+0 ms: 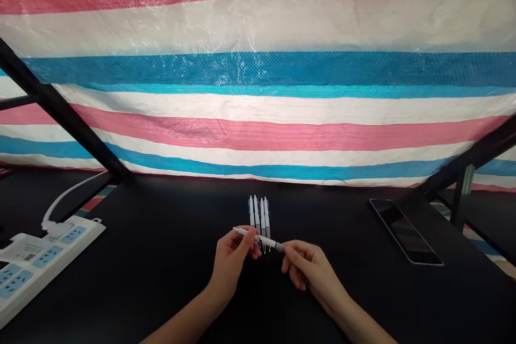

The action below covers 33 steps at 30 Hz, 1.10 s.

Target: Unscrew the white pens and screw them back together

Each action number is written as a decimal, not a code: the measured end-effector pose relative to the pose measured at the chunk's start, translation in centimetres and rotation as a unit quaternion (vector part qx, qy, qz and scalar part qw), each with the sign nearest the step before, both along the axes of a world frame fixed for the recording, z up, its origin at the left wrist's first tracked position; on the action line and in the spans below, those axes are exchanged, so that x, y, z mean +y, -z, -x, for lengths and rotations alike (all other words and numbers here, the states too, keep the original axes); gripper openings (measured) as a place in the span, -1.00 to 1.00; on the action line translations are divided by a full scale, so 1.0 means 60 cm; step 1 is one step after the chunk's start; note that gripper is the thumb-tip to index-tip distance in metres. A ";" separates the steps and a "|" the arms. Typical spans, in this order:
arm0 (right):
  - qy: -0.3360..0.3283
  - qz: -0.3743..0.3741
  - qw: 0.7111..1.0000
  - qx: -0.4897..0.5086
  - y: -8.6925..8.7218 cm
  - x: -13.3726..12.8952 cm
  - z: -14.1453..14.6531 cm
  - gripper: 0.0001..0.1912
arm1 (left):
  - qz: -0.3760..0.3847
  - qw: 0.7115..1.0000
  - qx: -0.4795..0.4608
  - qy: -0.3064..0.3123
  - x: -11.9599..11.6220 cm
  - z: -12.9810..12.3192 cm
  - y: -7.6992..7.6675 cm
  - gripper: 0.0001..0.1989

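A white pen [266,241] is held nearly level above the black table, its grey tip end pointing right. My left hand [234,255] is closed on its barrel near the clicker end, thumb on top. The fingertips of my right hand [308,266] pinch the grey tip end between thumb and index finger. Just behind my hands, several more white pens [263,215] lie side by side on the table, clicker ends pointing away from me. Their lower parts are partly hidden by my left hand and the held pen.
To the right lies a dark-screened smartphone [407,232]. A white power strip [52,266] with a plugged-in cable [68,191] sits at the left. Black metal bars [76,123] slant at both sides, and a striped plastic sheet [258,134] hangs behind the black table [161,258].
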State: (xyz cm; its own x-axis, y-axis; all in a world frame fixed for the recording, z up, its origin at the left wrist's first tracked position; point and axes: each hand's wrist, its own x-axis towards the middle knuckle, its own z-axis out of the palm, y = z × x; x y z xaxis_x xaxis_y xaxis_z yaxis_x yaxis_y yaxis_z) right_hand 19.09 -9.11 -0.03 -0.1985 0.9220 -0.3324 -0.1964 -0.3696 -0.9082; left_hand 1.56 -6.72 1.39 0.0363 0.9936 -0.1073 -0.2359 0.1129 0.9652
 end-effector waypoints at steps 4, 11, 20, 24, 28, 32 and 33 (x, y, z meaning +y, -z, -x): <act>-0.019 0.045 0.998 0.028 0.002 -0.001 0.001 -0.45 | 0.012 1.000 -0.010 0.005 0.001 0.001 0.001 -0.79; 0.000 0.083 0.996 0.045 0.011 0.001 0.003 -0.49 | 0.026 0.999 -0.025 0.006 0.000 0.001 0.000 -0.77; 0.012 0.085 0.995 0.054 0.013 0.000 -0.002 -0.55 | 0.055 0.997 -0.059 -0.010 0.003 0.002 0.000 -0.79; 0.021 0.063 0.997 0.040 0.009 0.001 -0.001 -0.53 | 0.059 0.996 -0.062 -0.006 0.004 0.004 0.002 -0.79; 0.038 0.074 0.994 0.067 0.005 0.004 -0.001 -0.63 | 0.053 0.997 -0.063 -0.013 0.004 0.003 0.003 -0.80; 0.008 0.089 0.995 0.033 0.007 0.004 -0.001 -0.50 | 0.057 0.996 -0.065 -0.015 0.004 0.002 0.002 -0.80; 0.010 0.077 0.996 0.034 0.007 0.004 -0.002 -0.51 | 0.058 0.996 -0.064 -0.015 0.004 0.002 0.001 -0.80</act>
